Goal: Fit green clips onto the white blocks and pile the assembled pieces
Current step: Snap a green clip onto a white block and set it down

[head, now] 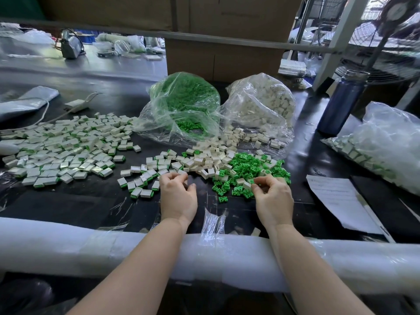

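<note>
both hands work at the near edge of the loose stock on the black bench [68,201], where fresh parts are within easy reach. the left hand [178,196] has its fingers curled at the fringe of the white blocks [204,161]; its grip looks narrow, fingertips closing on a block, though the block itself is mostly hidden, so i cannot tell for sure that it holds one. the right hand [273,201] pinches a small green clip [254,181] between thumb and fingertips, right at the edge of the scatter of green clips [247,169]. judging by this, each hand is fetching its half of one piece before they meet in the bare patch between them.

finished pieces [61,151], white with a green edge, lie spread well to the left, with a smaller cluster just beside the left hand, apart from the raw stock so the two are not confused. the bag of clips [181,105] and the bag of blocks [261,105] lie open behind, spilling forward as refill.

open room lies straight in front of the wrists, up to the padded white rail [91,248] along the bench's near edge. a sheet of paper [336,198] lies to the right, another bagful [386,146] and a blue bottle [341,103] beyond it.
</note>
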`<state>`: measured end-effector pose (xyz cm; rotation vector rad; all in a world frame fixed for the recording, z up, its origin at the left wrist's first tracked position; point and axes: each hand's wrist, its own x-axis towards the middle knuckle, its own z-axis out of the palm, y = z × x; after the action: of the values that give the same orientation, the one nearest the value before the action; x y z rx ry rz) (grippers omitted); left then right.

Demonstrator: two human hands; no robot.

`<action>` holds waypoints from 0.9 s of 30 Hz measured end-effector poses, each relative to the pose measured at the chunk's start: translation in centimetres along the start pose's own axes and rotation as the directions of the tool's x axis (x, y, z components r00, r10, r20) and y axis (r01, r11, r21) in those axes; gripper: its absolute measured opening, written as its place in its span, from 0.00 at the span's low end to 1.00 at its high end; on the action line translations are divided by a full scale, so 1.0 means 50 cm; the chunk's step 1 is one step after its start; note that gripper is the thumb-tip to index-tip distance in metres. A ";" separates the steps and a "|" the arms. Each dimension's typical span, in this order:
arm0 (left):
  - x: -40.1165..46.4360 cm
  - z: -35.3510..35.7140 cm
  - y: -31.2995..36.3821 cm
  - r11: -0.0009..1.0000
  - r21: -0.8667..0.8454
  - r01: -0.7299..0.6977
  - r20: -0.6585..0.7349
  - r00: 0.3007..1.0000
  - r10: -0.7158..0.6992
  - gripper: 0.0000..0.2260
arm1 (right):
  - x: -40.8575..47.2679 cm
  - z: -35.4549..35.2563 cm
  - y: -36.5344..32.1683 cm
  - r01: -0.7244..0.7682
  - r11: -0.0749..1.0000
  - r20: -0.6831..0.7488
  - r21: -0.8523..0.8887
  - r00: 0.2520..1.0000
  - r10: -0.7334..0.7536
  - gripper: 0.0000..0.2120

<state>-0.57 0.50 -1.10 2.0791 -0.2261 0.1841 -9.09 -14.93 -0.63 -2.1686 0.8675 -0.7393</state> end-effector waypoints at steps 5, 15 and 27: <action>-0.002 0.002 0.002 0.993 0.119 0.009 0.118 0.993 -0.023 0.21 | -0.001 0.003 -0.003 -0.002 0.993 0.045 -0.119 0.999 0.007 0.09; -0.015 -0.004 0.014 0.978 0.121 -0.172 0.090 0.983 0.162 0.16 | 0.000 0.007 -0.003 0.135 0.990 0.030 -0.034 0.991 -0.134 0.07; -0.017 0.002 0.020 0.982 -0.146 -0.117 0.335 0.928 0.161 0.06 | -0.023 0.012 -0.026 0.413 0.910 0.276 0.047 0.870 -0.409 0.05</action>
<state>-1.64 0.01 -0.53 1.9607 -0.5863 -0.1122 -8.93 -13.13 -0.30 -2.4273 0.2621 -0.5995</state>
